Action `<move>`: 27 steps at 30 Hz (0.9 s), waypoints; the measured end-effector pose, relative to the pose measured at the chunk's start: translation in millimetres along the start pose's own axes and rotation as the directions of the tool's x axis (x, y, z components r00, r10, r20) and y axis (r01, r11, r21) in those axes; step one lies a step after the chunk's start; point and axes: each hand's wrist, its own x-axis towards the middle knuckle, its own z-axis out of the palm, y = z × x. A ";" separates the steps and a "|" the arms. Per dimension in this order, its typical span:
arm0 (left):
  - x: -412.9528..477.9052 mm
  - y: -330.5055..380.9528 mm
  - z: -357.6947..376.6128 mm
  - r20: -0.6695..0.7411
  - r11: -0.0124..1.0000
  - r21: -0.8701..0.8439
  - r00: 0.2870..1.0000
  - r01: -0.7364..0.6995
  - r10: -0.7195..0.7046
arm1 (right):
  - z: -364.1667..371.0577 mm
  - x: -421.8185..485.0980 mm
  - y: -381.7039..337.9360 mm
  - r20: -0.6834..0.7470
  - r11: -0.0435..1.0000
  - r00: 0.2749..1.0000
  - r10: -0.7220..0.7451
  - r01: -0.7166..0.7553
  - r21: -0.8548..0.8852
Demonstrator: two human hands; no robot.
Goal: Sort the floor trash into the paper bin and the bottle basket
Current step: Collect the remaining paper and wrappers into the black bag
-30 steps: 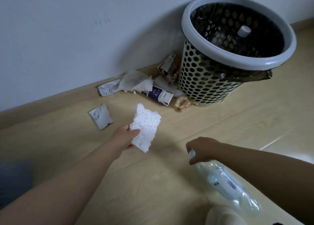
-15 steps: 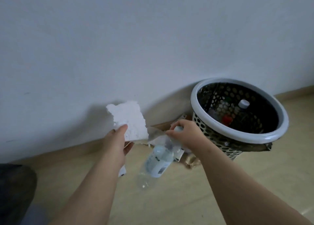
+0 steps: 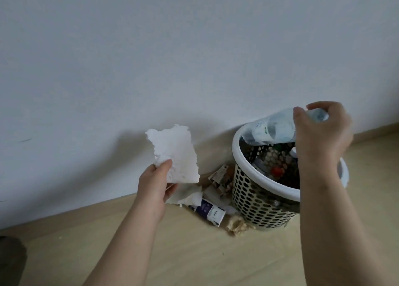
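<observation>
My right grip (image 3: 321, 132) now holds the clear plastic bottle (image 3: 272, 128) over the mouth of the perforated bottle basket (image 3: 254, 199), fingers and thumb curled round its cap end. Its base tilts down toward the far left of the white rim. A second ago this bottle was low by the floor (image 3: 194, 253) at my right. Half a second ago it hung left of the basket, above the litter. It has since crossed to the basket and sits ready to drop in, judging by its place above the opening. Other bottles and caps already lie inside.

My left grip (image 3: 154, 184) stays clenched on the torn white foam piece (image 3: 174, 154), thumb across its lower corner, and has carried it up in front of the wall. No paper bin is in view, so where the foam goes cannot be told from here.

Trash still lies against the skirting beside the basket: a crumpled tissue (image 3: 187, 196), a small purple-and-white carton (image 3: 208, 211), a torn printed packet (image 3: 221, 179) and a brown paper wad (image 3: 236, 224). One bottle is nearly sorted, and most of the paper remains.
</observation>
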 end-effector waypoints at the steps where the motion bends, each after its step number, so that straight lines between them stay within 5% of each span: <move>1: -1.2 -2.0 2.8 0.005 1.000 0.009 1.000 0.013 -0.014 | 2.4 -0.8 4.7 0.023 0.998 1.000 0.015 -0.014 -0.054; 5: -6.4 -12.7 9.2 0.029 0.997 0.061 0.998 0.054 -0.056 | 24.0 -8.8 31.6 0.240 0.977 0.964 0.112 -0.062 -0.206; 9: -7.2 -20.0 10.7 0.025 0.992 0.094 0.996 0.083 -0.086 | 44.1 -27.9 66.8 0.479 0.942 0.851 0.215 -0.052 -0.332; 17: 0.1 -29.2 7.4 0.022 0.980 0.174 0.994 0.101 -0.106 | 55.5 -35.9 69.3 0.561 0.824 0.760 0.329 0.059 -0.563; 23: 1.7 -15.5 -6.8 0.047 0.963 0.269 0.998 0.031 -0.045 | 65.6 -50.1 45.7 0.513 0.898 0.853 0.099 0.146 -0.415; 27: 1.9 9.6 -37.0 -0.006 0.942 0.333 0.999 -0.035 0.039 | 90.9 -80.6 8.3 0.666 0.978 0.746 0.000 0.140 -0.157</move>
